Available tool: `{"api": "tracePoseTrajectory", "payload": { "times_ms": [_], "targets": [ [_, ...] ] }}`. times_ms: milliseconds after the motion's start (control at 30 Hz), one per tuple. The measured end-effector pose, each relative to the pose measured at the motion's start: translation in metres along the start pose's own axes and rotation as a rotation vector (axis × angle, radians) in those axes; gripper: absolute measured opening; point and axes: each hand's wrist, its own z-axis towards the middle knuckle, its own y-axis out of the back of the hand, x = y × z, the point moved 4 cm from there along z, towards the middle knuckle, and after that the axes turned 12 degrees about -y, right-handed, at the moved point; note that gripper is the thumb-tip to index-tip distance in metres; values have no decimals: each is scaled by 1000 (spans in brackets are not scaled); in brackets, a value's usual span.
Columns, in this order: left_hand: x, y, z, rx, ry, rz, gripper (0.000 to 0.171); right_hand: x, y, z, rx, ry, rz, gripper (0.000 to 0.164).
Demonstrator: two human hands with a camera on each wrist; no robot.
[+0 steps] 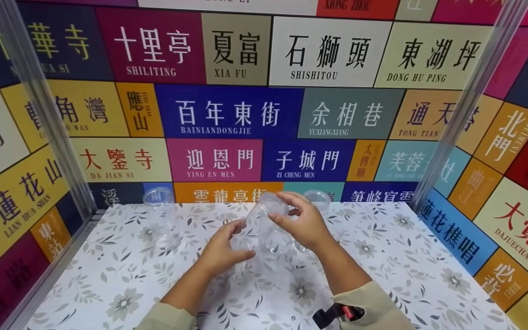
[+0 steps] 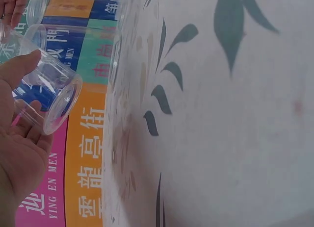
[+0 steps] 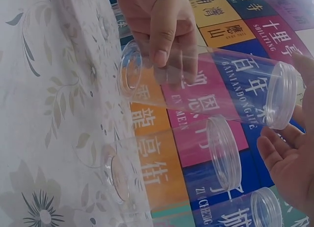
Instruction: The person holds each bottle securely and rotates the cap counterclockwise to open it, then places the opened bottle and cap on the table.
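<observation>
Right wrist: transparent, round-rimmed cup

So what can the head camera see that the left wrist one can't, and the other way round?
Only the head camera: both sleeves, the metal poles and the lone cup standing at the left.

Only the left wrist camera: a clear look at the round bottom of the held cup.

Both: that held cup, the left hand, some of the right hand, the leafy tablecloth and the wall with writing.
</observation>
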Motion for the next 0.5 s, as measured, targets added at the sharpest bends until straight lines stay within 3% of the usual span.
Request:
{"api": "tracePoseTrajectory", "payload": {
  "times_ms": [233, 500],
  "targets": [
    [-4, -1, -1, -19, 6, -24, 84, 2, 4, 1, -65, 14, -16, 49],
    [-1, -2, -2, -42, 16, -49, 82, -4, 5, 0, -39, -19, 4, 48]
  ]
}}
